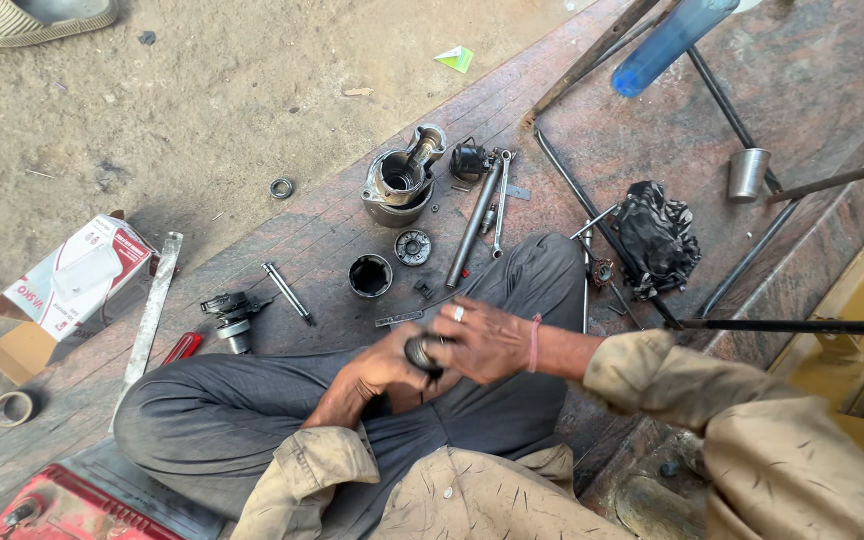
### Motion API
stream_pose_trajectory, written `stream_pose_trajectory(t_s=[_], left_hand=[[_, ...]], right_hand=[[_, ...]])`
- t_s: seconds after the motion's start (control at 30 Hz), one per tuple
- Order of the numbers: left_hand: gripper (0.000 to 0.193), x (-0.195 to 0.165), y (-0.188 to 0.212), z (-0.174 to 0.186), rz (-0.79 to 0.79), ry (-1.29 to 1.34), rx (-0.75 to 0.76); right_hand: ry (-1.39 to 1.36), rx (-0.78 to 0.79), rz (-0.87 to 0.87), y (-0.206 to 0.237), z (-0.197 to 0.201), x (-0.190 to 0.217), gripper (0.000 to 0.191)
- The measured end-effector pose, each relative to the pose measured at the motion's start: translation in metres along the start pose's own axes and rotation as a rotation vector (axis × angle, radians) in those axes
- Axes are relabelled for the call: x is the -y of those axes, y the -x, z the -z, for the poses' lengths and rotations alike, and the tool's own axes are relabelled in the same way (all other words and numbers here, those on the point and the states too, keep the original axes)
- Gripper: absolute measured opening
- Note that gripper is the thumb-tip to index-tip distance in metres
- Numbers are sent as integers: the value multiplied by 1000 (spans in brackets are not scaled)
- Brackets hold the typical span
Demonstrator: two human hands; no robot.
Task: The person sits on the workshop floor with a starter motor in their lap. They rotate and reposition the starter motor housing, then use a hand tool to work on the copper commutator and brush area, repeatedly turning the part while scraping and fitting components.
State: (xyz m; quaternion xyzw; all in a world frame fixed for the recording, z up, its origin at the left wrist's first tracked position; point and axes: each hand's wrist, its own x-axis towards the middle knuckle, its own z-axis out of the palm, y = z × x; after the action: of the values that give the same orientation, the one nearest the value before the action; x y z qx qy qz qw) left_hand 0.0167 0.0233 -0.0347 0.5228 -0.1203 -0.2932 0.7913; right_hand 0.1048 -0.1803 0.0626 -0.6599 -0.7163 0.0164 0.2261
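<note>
I sit cross-legged on a stone slab. Both hands meet over my lap around a small dark round part (422, 355). My left hand (377, 370) grips it from the left. My right hand (482, 338), with a ring and a pink wrist thread, closes over it from the right. Most of the part is hidden by my fingers. In front of my knees lie a metal housing (399, 187) with a shaft, a black cup (370, 275), a round toothed disc (413, 246), a steel tube (472, 228) and a spanner (501, 200).
A small motor piece (230, 312), a bolt (288, 292), a red-handled tool (182, 347) and a flat metal strip (152, 310) lie left. A cardboard box (62, 290) and tape roll (12, 408) sit on the dirt. A black rag (657, 235), metal cup (748, 173), rods and blue bottle (667, 40) are right.
</note>
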Motion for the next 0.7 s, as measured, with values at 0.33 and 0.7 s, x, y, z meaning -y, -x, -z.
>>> stream_pose_trajectory(t_s=[0.33,0.7], left_hand=[[32,-4,9,-6,85,-190,-142],[31,-35,-6,-22,254,-1128,-730]], right_hand=[[-161,-148,-198,2,-30,5,36],[-498,-151,-1473,-51,-57,11,34]])
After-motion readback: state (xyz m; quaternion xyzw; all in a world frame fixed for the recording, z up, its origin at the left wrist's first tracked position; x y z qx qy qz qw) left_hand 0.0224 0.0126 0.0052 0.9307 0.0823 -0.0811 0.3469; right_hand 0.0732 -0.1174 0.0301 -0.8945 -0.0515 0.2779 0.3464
